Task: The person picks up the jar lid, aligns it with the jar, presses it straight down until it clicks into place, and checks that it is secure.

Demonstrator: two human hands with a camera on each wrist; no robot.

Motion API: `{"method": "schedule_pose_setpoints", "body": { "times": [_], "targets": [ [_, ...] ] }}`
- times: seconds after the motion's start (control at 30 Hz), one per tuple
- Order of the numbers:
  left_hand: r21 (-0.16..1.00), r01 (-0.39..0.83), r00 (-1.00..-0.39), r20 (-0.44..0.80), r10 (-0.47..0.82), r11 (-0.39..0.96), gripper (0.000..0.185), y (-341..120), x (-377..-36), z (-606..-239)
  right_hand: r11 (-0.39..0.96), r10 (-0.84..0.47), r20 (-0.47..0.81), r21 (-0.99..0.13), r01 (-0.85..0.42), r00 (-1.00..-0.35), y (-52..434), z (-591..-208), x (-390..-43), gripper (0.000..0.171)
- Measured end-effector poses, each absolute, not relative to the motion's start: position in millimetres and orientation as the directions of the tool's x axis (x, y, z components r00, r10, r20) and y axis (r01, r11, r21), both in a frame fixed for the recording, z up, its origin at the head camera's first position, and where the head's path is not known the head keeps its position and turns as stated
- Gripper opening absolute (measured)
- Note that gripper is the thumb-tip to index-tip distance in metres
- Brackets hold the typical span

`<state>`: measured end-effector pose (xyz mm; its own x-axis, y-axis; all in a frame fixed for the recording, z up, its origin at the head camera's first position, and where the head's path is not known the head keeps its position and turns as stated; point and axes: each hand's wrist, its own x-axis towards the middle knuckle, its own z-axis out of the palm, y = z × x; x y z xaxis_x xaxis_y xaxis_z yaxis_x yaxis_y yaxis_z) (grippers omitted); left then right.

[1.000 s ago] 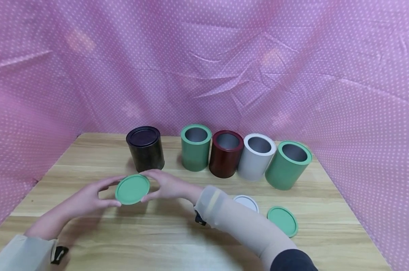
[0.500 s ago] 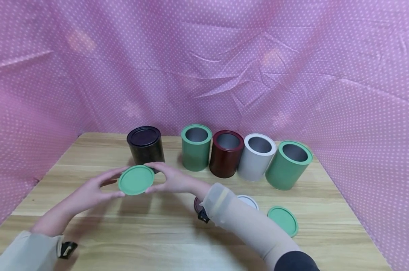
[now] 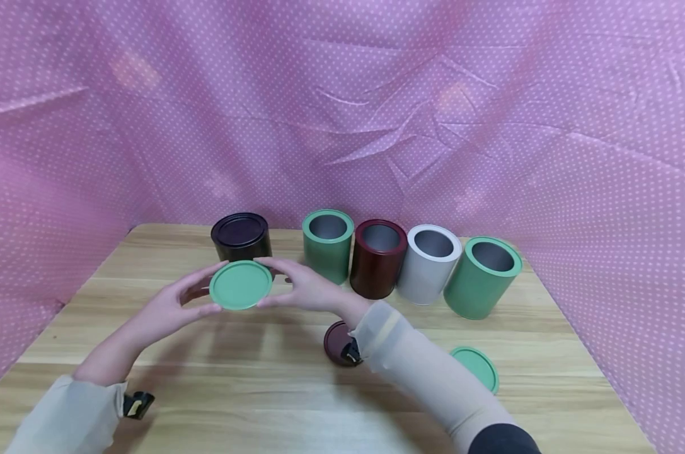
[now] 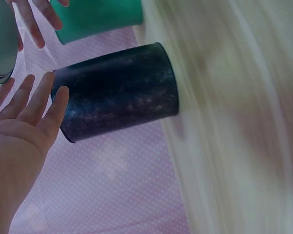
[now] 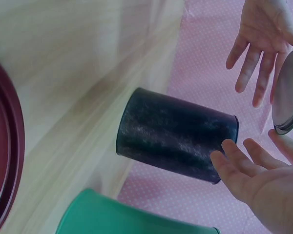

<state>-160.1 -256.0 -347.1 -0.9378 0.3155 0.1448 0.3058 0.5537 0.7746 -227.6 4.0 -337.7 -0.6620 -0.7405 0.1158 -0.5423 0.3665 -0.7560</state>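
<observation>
A round green lid point(image 3: 241, 285) is held up between both hands, in front of the closed black can point(image 3: 241, 232). My left hand point(image 3: 178, 302) grips its left edge with thumb and forefinger. On the opposite edge, the thumb and forefinger of my right hand point(image 3: 302, 287) do the same. The lid's pale metal underside point(image 5: 289, 92) shows in the right wrist view. Both wrist views show the remaining fingers spread out beside the black can point(image 4: 117, 92). The lid overlaps the lower part of that can in the head view.
To the right stand open cans in a row: green point(image 3: 328, 252), dark red point(image 3: 378, 268), white point(image 3: 427, 277) and another green can point(image 3: 481, 287). A dark red lid point(image 3: 336, 342) lies by the right wrist, and a second green lid point(image 3: 478, 369) lies partly behind the right forearm.
Both hands have carried the green lid away from me and slightly right, up to the black can. The right forearm now uncovers the dark red lid and hides the white one.
</observation>
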Motion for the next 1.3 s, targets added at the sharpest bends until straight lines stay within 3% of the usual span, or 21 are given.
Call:
{"method": "schedule_pose_setpoints", "body": {
  "times": [0.67,1.3],
  "targets": [
    [0.826,0.362,-0.901,0.191,0.389,0.431,0.067,-216,-185,-331,0.318,-0.715,0.16,-0.792,-0.521,-0.681,50,-321,-237,0.074],
    [0.811,0.429,-0.848,0.209,0.487,0.399,0.069,-188,-212,-313,0.382,-0.685,0.167,-0.747,-0.544,-0.709,86,-304,-241,0.075]
  ]
}}
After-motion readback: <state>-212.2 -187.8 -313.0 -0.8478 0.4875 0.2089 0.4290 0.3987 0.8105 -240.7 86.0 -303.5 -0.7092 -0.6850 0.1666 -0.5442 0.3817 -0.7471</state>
